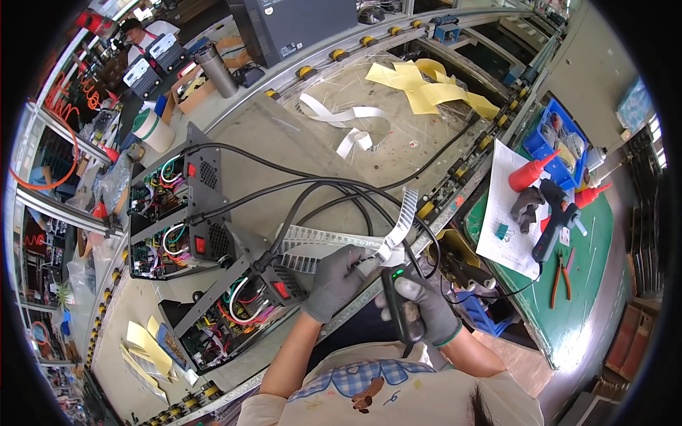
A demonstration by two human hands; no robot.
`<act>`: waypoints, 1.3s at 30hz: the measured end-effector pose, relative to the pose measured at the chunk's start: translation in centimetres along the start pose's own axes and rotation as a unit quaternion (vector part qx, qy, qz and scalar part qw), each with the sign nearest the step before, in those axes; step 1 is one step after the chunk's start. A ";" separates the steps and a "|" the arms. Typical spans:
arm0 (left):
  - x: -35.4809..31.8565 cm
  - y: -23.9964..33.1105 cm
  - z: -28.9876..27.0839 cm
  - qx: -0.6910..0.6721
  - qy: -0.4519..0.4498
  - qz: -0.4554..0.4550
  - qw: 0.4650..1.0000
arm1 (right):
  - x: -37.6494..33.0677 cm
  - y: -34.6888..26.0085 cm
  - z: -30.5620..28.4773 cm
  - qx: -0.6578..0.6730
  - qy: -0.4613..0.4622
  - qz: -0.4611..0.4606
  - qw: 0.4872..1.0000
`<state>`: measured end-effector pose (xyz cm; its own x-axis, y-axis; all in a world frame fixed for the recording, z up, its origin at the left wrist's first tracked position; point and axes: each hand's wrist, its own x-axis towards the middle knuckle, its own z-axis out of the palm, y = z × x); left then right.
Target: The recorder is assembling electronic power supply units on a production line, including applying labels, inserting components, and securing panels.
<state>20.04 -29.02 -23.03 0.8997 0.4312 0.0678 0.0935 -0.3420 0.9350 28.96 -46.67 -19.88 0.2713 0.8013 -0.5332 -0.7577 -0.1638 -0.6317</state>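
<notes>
- White label strip (pixel 400 231): in the head view, the only one, it is rising in a curve from the person's left hand (pixel 335 280), over the near edge of the bench and left of the green table (pixel 590 277).
- The left hand, gloved in grey, is pinching the strip's near end between thumb and fingers.
- The right hand (pixel 430 305), also gloved, is grasping a black handheld device (pixel 393 302) with a green light at its far end; it is looking like a scanner, though its working face is not showing.
- More strips (pixel 320 236) are lying on the bench, just left of and beyond the left hand.
- Black cables (pixel 312 186) are looping close to the strip's right side, and the nearest open electronics unit (pixel 238 305) is sitting to the left.
- For good work, as I judge it, the left hand should be holding the strip taut and flat, since its curl is probably tilting the print away from the device.
- The left fingers should be staying off whichever label is being presented.
- The right hand should be aiming the device squarely, with the strip's free end hanging clear of the cables, where it could be snagging or creasing.
</notes>
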 end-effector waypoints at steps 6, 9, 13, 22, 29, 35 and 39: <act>-0.3 1.0 -0.4 -0.007 -0.014 0.035 0.999 | 1.9 -0.7 -1.1 -0.019 0.063 -0.141 0.988; -0.3 1.1 -0.5 0.009 -0.021 0.035 0.999 | 2.6 -0.8 -1.4 -0.003 0.080 -0.163 0.983; -0.4 1.0 -0.6 0.084 -0.010 0.001 0.996 | 2.8 -1.1 -1.8 -0.022 0.083 -0.200 0.976; -0.3 -0.2 -0.2 0.053 0.019 0.025 0.998 | -1.1 -0.2 -1.3 0.003 0.118 -0.158 0.980; -0.6 -1.2 -0.1 0.067 0.008 0.008 0.998 | 0.1 1.3 -0.8 0.086 -0.031 0.112 0.989; -0.8 -1.0 -0.3 0.067 0.001 0.018 0.998 | 0.4 1.1 -0.8 0.093 -0.018 0.110 0.989; -0.7 -0.7 -0.4 0.075 0.001 0.012 0.997 | 0.5 1.0 -0.8 0.091 -0.035 0.108 0.989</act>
<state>19.21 -28.74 -23.63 0.9015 0.4233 0.0903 0.1346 -0.4725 0.8710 28.80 -46.90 -21.26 0.0544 0.7973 -0.6012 -0.8897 -0.2347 -0.3917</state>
